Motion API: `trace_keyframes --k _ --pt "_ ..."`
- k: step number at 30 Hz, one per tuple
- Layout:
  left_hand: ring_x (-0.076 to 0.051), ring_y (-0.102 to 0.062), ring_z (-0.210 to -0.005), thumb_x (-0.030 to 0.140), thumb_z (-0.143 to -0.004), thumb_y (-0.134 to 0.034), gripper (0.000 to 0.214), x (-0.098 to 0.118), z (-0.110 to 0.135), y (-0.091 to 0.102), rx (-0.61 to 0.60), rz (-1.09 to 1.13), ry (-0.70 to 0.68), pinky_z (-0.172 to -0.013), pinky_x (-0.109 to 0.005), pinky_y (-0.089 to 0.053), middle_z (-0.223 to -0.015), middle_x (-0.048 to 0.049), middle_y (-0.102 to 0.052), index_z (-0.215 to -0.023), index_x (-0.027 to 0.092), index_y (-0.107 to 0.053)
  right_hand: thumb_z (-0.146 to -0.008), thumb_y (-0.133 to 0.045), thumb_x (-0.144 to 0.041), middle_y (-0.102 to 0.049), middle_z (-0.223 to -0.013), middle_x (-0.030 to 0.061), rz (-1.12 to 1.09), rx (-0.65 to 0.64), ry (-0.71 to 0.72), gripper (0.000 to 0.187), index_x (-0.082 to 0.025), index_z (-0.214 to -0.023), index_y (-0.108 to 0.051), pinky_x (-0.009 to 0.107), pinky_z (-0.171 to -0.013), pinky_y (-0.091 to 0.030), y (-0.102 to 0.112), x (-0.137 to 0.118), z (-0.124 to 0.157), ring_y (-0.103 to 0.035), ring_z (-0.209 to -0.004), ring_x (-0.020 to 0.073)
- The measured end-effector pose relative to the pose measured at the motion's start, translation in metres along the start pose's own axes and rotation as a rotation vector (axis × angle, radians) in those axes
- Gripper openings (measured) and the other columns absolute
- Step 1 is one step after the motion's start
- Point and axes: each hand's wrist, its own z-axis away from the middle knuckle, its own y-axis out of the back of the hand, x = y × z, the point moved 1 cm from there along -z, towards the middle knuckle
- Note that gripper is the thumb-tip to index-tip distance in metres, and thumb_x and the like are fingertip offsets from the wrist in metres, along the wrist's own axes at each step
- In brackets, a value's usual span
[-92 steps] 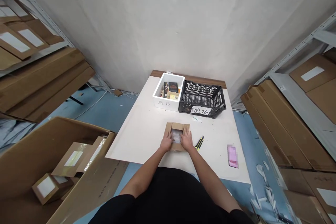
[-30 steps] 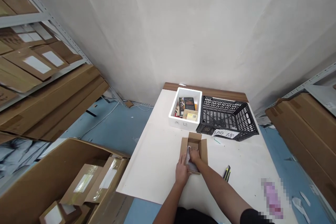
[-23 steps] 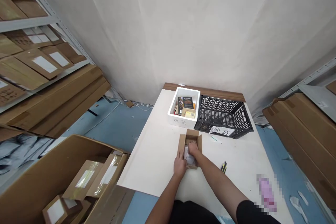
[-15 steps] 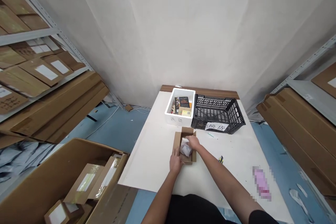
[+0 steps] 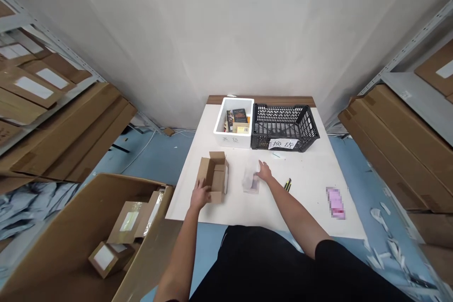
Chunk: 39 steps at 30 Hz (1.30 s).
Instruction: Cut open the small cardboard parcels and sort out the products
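A clear, crumpled plastic-wrapped package (image 5: 249, 186) is laid on a white-topped table (image 5: 233, 212), just right of an open brown cardboard box (image 5: 215, 197). The package's right edge is met by the right hand (image 5: 264, 171), its fingers loosely bent; whether anything is gripped cannot be told. The box's near left corner is touched by the left hand (image 5: 200, 196), fingers spread over the left flap; how firmly it is held cannot be told. A white label (image 5: 226, 179) is borne on the box's right side, its print too small to read. Beyond, a black perforated plastic crate (image 5: 260, 142) is marked by a handwritten white paper sign (image 5: 283, 144) reading "换货". Beside it, a white foam bin (image 5: 222, 141) is lettered in dark strokes, too blurred to read surely; a dark-covered book (image 5: 239, 116) and a yellow barcoded label (image 5: 242, 129) are seen inside. Right of the package, a black-and-yellow utility knife (image 5: 288, 185) is placed; farther right, a pink object (image 5: 335, 203) is blurred by pixels.
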Motion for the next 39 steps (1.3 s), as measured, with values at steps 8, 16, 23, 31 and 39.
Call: trace_keyframes --k 8,16,23,31,39 --pt "-0.025 -0.055 -0.136 0.019 -0.099 -0.045 0.051 0.136 -0.005 -0.05 0.169 0.329 -0.168 -0.117 -0.041 -0.046 -0.143 -0.0108 -0.062 -0.15 0.024 -0.053 -0.087 -0.049 -0.008 -0.027 -0.174 0.0097 0.107 -0.243 0.029 0.082 -0.021 -0.166 -0.034 0.042 -0.123 -0.033 -0.098 0.026 0.06 -0.028 -0.158 0.028" --pt "-0.04 -0.033 -0.155 0.013 -0.083 -0.064 0.049 0.19 -0.073 -0.128 -0.485 0.291 -0.055 -0.117 -0.056 -0.042 -0.174 -0.0095 -0.028 -0.13 0.026 -0.07 -0.083 -0.053 -0.007 -0.008 -0.178 0.0005 0.282 -0.459 0.061 0.089 -0.033 -0.166 -0.032 0.056 -0.115 -0.04 -0.116 0.047 0.079 -0.013 -0.161 0.0394" --pt "-0.025 -0.048 -0.147 0.007 -0.082 -0.053 0.073 0.165 -0.074 -0.151 -0.359 0.424 0.018 -0.123 -0.043 -0.039 -0.163 -0.0113 -0.048 -0.154 0.02 -0.05 -0.092 -0.048 -0.013 -0.049 -0.16 0.0106 0.234 -0.179 -0.031 0.064 -0.025 -0.154 -0.052 0.045 -0.112 -0.045 -0.099 0.042 0.069 -0.031 -0.153 0.0335" --pt "-0.027 -0.035 -0.156 0.002 -0.078 -0.056 0.076 0.161 -0.056 -0.155 -0.278 0.468 -0.154 -0.129 -0.044 -0.031 -0.17 -0.0068 -0.038 -0.15 0.026 -0.059 -0.082 -0.049 -0.003 -0.057 -0.155 0.0104 -0.073 -0.042 0.086 0.069 -0.022 -0.147 -0.061 0.046 -0.123 -0.039 -0.129 0.016 0.052 -0.04 -0.151 0.0277" --pt "-0.024 -0.05 -0.146 0.008 -0.087 -0.053 0.081 0.157 -0.061 -0.156 -0.264 0.503 0.207 -0.121 -0.032 -0.041 -0.163 -0.0131 -0.047 -0.165 0.017 -0.034 -0.09 -0.043 -0.011 -0.036 -0.17 0.0055 0.015 -0.001 0.057 0.076 -0.024 -0.165 -0.038 0.043 -0.13 -0.027 -0.101 0.026 0.053 -0.031 -0.157 0.0243"
